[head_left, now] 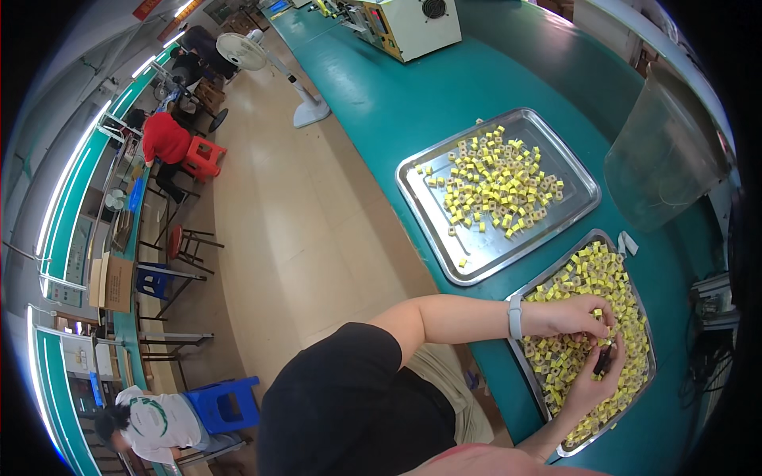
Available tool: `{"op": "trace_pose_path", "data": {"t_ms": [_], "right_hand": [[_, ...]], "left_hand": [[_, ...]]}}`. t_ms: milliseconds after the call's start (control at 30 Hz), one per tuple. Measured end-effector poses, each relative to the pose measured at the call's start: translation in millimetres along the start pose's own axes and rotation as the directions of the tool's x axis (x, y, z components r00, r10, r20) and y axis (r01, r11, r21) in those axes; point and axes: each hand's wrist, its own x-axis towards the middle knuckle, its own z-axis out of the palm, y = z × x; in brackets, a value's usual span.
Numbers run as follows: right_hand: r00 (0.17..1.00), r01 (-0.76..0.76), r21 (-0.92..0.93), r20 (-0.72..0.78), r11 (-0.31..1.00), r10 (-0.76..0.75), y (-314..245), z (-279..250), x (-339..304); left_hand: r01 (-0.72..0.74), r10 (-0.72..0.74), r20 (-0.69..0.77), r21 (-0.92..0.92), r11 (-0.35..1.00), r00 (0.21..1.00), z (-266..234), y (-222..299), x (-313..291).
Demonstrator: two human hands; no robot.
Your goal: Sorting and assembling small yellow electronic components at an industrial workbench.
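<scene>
Head view: right hand (594,379) fingers closed round a small dark tool (603,358); left hand (575,316) fingers pinched yellow square parts (556,361) heaped in the near steel tray (530,379). Second tray (476,254) sat beyond on the teal surface (444,87).

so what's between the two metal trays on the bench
In the head view, only a narrow strip of bare teal bench top separates the far tray from the near tray; nothing lies in that gap.

A flat brown cardboard box (117,283) stands at the left edge; a red rectangular sign (146,8) hangs upper left.
</scene>
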Motion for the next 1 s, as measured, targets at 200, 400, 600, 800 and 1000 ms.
{"op": "trace_pose_path", "data": {"t_ms": [200,400,600,800,1000], "right_hand": [[0.99,-0.114,0.092,0.092,0.989,0.106,-6.2,-3.4,-0.1],[0.997,-0.061,0.12,0.061,0.991,0.054,3.8,-0.5,-3.0],[0.982,-0.187,0.096,0.058,0.978,0.182,1.5,-1.0,-2.4],[0.971,-0.229,0.08,0.085,0.97,0.222,5.4,-3.2,-1.3],[0.971,-0.221,0.068,0.107,0.973,0.214,7.5,-4.5,-0.7]], "left_hand": [[-0.007,0.007,0.007,-0.017,1.0,1.0,0.1,-0.8,-0.3],[-0.02,0.02,0.007,-0.036,0.999,1.0,-2.6,-4.3,3.1],[0.001,0.0,0.024,-0.034,0.999,1.0,-2.3,-3.3,3.5],[-0.002,0.003,0.027,-0.025,1.0,1.0,-3.4,-4.4,4.9],[-0.013,0.014,0.012,-0.03,0.999,1.0,-2.5,-3.8,4.7]]}}
